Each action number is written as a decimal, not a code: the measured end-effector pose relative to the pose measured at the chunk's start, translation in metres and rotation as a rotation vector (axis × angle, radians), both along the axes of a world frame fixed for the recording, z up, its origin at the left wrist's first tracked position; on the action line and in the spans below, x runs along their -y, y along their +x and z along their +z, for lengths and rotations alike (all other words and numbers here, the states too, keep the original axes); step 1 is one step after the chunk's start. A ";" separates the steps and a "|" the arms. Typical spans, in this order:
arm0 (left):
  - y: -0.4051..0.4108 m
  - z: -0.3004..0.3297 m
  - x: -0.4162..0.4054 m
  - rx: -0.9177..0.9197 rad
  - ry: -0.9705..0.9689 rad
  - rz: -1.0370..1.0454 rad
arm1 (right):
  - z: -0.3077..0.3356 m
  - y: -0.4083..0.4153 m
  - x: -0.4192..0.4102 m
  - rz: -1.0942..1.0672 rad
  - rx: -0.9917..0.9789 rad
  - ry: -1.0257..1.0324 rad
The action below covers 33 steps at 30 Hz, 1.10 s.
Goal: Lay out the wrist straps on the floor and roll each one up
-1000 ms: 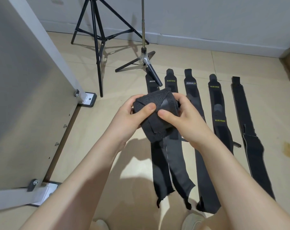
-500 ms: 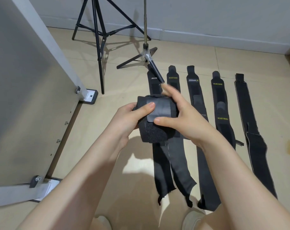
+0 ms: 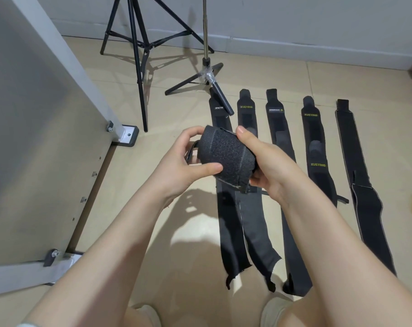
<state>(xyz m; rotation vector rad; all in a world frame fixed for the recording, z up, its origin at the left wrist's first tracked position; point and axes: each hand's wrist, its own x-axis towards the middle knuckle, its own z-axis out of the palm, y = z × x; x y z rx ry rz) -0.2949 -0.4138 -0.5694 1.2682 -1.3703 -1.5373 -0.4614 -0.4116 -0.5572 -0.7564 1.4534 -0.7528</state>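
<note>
Held up above the floor (image 3: 176, 244), a rolled black wrist strap (image 3: 227, 158) sits between both hands. The left hand (image 3: 179, 166) has its grip curled round the roll's left end, thumb across the front; the right hand (image 3: 267, 166) clasps the right end. Beyond, five flat straps (image 3: 316, 147) lie side by side on the floor. Farther off stand a black tripod (image 3: 139, 57) and a slim stand (image 3: 206, 67) by the wall.

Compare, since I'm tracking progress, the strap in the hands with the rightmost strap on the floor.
The held strap is rolled into a bundle; the rightmost strap lies flat at full length. The left hand and right hand grip the held strap above the floor; the rightmost strap is untouched. Both are black.
</note>
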 end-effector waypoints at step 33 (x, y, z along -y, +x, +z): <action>0.002 0.006 0.003 -0.178 0.333 0.152 | 0.014 -0.022 -0.008 0.068 0.278 -0.207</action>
